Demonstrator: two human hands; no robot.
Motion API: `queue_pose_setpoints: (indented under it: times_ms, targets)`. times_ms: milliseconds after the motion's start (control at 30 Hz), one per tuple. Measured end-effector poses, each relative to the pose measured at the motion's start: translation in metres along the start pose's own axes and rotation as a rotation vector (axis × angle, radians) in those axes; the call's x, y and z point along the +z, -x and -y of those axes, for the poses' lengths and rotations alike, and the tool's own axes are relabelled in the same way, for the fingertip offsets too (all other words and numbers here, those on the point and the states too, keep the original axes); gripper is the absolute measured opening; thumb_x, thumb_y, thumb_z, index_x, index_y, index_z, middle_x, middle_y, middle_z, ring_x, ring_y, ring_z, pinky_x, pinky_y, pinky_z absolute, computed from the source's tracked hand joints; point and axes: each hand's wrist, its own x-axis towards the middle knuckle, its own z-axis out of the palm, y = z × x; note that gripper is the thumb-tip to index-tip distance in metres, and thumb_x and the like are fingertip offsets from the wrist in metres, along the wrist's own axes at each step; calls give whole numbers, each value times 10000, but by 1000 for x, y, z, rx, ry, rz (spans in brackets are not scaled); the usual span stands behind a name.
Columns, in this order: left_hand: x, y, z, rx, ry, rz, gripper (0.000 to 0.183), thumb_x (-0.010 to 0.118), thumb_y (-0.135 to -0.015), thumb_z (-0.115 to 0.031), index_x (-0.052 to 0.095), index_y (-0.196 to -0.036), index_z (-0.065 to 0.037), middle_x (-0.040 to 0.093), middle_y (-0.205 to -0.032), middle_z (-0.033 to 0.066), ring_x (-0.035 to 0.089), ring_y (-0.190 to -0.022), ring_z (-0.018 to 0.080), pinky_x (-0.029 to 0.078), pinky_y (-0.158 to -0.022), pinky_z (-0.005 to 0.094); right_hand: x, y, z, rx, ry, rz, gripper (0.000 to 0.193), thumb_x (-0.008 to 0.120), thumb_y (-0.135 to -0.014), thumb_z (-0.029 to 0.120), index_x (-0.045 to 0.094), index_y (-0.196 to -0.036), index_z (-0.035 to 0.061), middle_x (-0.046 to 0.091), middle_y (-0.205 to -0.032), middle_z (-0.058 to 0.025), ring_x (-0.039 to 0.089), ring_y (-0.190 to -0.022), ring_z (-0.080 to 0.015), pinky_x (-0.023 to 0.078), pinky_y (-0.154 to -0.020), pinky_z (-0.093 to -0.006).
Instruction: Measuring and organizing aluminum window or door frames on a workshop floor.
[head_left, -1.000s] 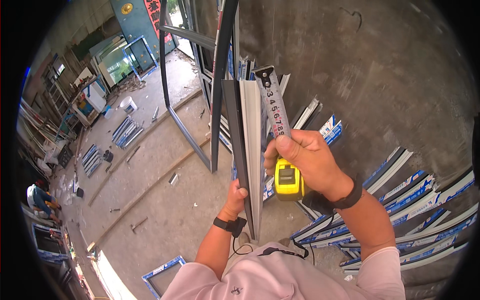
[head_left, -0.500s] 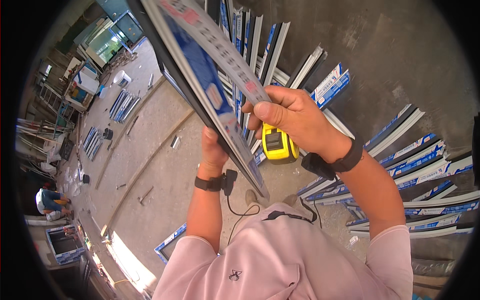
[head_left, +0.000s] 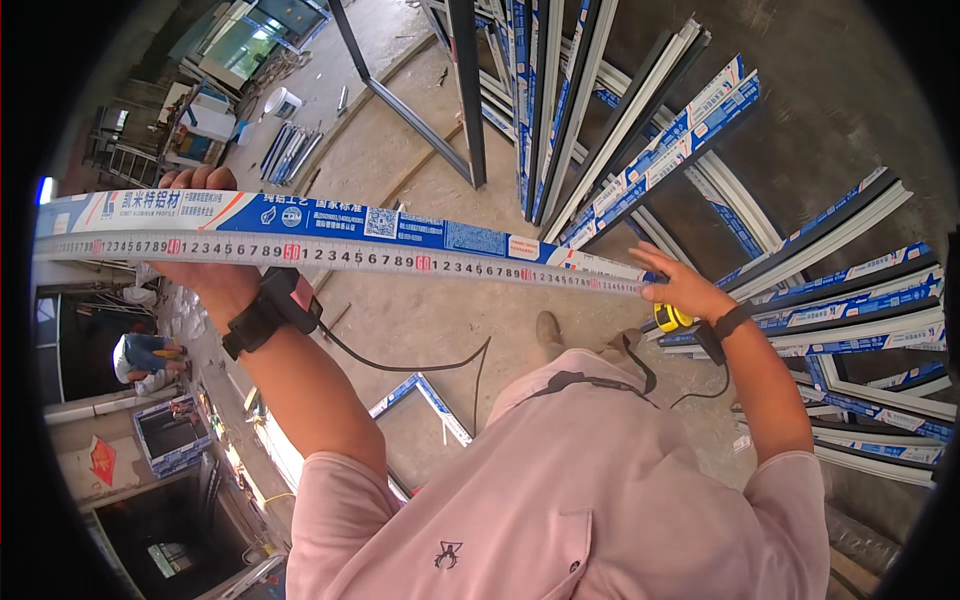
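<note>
**Tape stretched along a wrapped profile, one hand at each end**

We see the left hand (head_left: 205, 275) far out on the left, fingers curled over the top edge of a long aluminium profile (head_left: 340, 222) in blue and white printed wrap, clamped on it from behind. Wrist carries a black band with a cable running down toward the chest. The right hand (head_left: 690, 290) sits at the other end of the profile, thumb and fingers pressing down where the tape blade (head_left: 340, 252) meets the bar, and the yellow tape measure case (head_left: 672, 318) is tucked under that palm; we cannot tell how firmly the case itself is gripped. Hands are well apart, the profile and the white tape blade spanning the whole gap between them, blade lying flat just below the printed strip and touching it. Profile is held roughly level across chest height, above the concrete floor (head_left: 430, 320).

Further out: more wrapped profiles (head_left: 860, 300) lean and lie in a fan to the right, beside the right hand. Dark frame pieces (head_left: 465, 90) stand upright at top centre. A small wrapped frame corner (head_left: 425, 400) lies on the floor below the bar. A blue crate (head_left: 165, 440) sits at lower left; contents too small to tell. Another person (head_left: 140, 360) crouches far left
</note>
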Motion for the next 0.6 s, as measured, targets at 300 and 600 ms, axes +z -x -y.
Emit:
queue_pose_setpoints:
  times_ms: [300,600]
  targets:
    - [-91,2,-53,137,-280,-331,503,572,-838,-599,621,-1032,-137,652,-924,36,637,-826,255,544,-730,476,40,4,22,259,-92,152,300,692,-845,175,561,-1070,27,629,-995,-87,583,-905,-163,464,-813,-308]
    - [-164,46,-34,-116,41,-407,595,419,-915,-538,568,-977,35,610,-885,217,607,-786,343,535,-687,442,74,19,53,377,128,133,359,715,-805,259,568,-964,-27,607,-983,-174,579,-904,-236,459,-788,-349]
